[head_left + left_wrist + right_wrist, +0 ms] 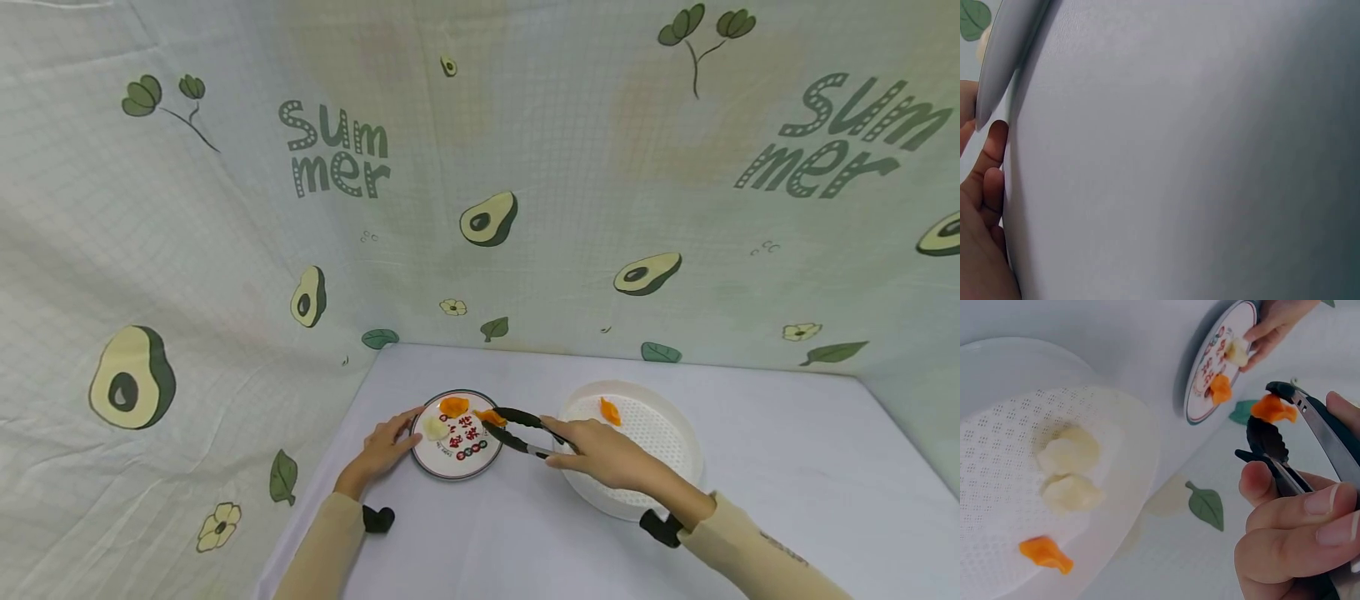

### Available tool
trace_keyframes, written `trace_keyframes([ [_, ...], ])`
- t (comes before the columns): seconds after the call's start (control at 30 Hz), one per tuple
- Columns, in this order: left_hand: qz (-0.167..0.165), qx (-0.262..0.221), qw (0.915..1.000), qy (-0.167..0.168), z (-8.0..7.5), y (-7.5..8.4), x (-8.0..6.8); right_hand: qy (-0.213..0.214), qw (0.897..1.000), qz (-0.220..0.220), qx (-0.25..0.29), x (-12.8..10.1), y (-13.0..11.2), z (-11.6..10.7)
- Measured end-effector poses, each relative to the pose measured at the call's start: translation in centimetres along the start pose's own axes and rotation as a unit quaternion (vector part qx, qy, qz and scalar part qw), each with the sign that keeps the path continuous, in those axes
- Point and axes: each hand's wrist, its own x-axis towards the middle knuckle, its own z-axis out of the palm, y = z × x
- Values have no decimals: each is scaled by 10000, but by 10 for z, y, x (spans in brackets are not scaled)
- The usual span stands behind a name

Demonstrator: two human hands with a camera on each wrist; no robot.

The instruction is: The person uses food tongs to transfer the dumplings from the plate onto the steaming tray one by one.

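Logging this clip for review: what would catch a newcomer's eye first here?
The right hand grips black tongs with an orange piece at their tips, over the edge of a small printed plate. The left hand touches that plate's left rim. To the right sits a white perforated tray with two pale pieces and one more orange one.

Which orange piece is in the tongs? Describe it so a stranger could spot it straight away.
Start at the round printed plate on the white table, left of the white perforated tray. Over the plate's right rim, black-tipped tongs held by the right hand point left. The orange piece sits at their tips, unlike the orange piece lying on the plate and the one in the tray.
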Motion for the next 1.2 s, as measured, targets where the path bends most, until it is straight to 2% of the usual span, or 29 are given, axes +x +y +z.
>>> trace_keyframes([
  [0.43, -112, 59, 9999, 13, 1, 0, 0, 223, 9994, -96, 229, -45, 19, -29],
  [0.67, -47, 127, 9999, 50, 3, -2, 2, 127, 9976, 488, 485, -68, 37, -37],
  [0.93, -53, 118, 9999, 18, 4, -2, 0, 191, 9934, 942, 630, -94, 61, -36],
  [1.2, -41, 156, 9999, 62, 4, -1, 1, 200, 9907, 1157, 693, -111, 78, -31],
])
